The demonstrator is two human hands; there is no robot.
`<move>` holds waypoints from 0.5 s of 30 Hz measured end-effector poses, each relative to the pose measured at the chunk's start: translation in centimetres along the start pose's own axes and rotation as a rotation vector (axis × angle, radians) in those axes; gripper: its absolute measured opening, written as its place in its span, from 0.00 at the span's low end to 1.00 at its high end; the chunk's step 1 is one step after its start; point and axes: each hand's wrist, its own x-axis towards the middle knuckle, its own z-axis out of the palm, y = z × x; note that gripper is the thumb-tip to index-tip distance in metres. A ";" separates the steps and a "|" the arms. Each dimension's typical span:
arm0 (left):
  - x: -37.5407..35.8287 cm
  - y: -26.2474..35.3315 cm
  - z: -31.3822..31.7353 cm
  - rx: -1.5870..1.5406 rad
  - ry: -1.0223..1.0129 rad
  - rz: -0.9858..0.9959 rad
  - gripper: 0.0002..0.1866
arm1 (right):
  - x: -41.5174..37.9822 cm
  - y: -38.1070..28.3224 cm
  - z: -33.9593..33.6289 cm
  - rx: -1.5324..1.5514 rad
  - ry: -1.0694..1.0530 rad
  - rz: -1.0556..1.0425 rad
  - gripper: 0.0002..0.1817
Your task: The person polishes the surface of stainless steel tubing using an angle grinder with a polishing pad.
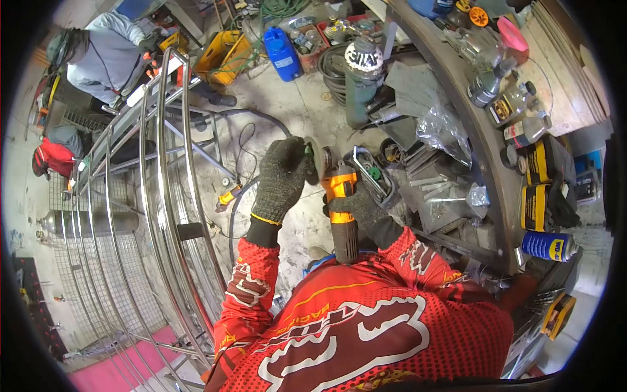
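An orange and black angle grinder [342,185] is upright in front of my chest, its body pointing down toward my shirt. My right hand [362,208], in a dark knit glove, is wrapped round the grinder's body. My left hand [282,175], gloved alike with a yellow cuff edge, is closed at the left side of the grinder's disc [317,157]. A small green patch shows by its fingertips; the glove hides the rest of that grip. The disc faces left, seen nearly edge-on.
Long shiny metal tubes [171,196] form a frame on the left, where another person [108,55] works. A gas cylinder [363,81] and a blue jug [282,53] stand ahead. Bottles and a blue spray can [547,246] line the right-hand bench. A cable [258,115] crosses the floor.
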 end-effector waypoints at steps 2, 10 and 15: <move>0.1 0.0 0.1 0.016 0.014 0.014 0.18 | 0.0 0.5 0.0 -0.023 0.062 0.005 0.42; 0.4 0.4 0.1 0.029 0.002 0.049 0.18 | 0.1 1.0 -0.3 -0.010 -0.001 -0.001 0.32; 0.6 1.2 -0.4 0.063 -0.028 0.051 0.18 | 0.1 0.9 -0.1 -0.012 0.001 0.000 0.29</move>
